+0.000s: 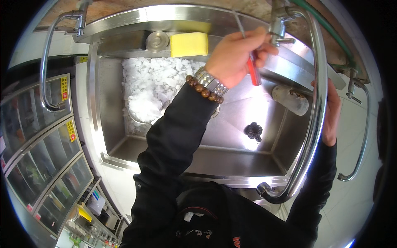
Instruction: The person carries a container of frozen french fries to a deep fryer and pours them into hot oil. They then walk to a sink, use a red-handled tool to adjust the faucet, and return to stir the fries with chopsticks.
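Note:
My left hand grips a screwdriver above the back of a stainless steel sink. The red handle points down into the sink, and the thin metal shaft reaches up toward the back rim. A metal watch and a brown bead bracelet circle that wrist. Over at the sink's right side is my right hand, partly hidden behind a chrome faucet pipe; its fingers are mostly covered. Crushed ice fills the sink's left part, with a round container heaped with ice sitting in it.
A folded yellow cloth and a round metal lid-like piece rest on the back ledge. A dark scrubber and a cloudy bottle lie in the sink's right part. Another faucet arches at left, beside glass-fronted cabinets.

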Available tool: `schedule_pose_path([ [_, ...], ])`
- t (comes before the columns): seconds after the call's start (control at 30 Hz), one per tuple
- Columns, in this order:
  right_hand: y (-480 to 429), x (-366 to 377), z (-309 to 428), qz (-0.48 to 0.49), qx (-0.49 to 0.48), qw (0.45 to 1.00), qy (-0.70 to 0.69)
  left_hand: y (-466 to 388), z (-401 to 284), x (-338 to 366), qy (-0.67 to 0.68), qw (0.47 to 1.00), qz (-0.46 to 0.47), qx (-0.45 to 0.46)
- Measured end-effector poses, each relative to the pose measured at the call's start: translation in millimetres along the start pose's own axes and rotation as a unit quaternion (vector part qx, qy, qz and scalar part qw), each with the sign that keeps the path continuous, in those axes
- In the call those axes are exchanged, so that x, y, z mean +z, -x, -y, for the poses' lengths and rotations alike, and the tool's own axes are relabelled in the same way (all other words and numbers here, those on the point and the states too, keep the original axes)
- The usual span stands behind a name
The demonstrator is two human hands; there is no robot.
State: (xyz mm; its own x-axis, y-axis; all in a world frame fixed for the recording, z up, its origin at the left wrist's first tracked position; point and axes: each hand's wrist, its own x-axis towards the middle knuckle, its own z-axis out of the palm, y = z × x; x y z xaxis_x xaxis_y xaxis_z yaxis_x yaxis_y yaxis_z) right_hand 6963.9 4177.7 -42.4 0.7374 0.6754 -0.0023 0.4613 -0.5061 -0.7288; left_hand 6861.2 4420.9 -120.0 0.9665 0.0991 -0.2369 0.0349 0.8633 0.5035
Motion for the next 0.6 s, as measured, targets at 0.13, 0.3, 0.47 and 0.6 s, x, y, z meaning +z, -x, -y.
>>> schedule_pose_path([
  [0.13,-3.4,25.3,-18.5,0.043,0.112,0.944,-0.308,4.9,0.6,-4.0,-0.028,0.999,-0.027,0.010],
  [0.3,-7.1,71.9,-6.0,-0.018,0.197,0.925,-0.324,18.6,0.8,-6.4,-0.056,0.997,-0.052,-0.024],
  [0.47,0.1,97.0,5.7,-0.072,0.213,0.865,-0.449,41.1,14.0,-3.5,-0.020,0.992,-0.095,-0.075],
  [0.6,16.3,112.3,3.1,-0.106,0.196,0.862,-0.456,42.4,24.0,0.3,-0.002,0.993,-0.089,-0.081],
])
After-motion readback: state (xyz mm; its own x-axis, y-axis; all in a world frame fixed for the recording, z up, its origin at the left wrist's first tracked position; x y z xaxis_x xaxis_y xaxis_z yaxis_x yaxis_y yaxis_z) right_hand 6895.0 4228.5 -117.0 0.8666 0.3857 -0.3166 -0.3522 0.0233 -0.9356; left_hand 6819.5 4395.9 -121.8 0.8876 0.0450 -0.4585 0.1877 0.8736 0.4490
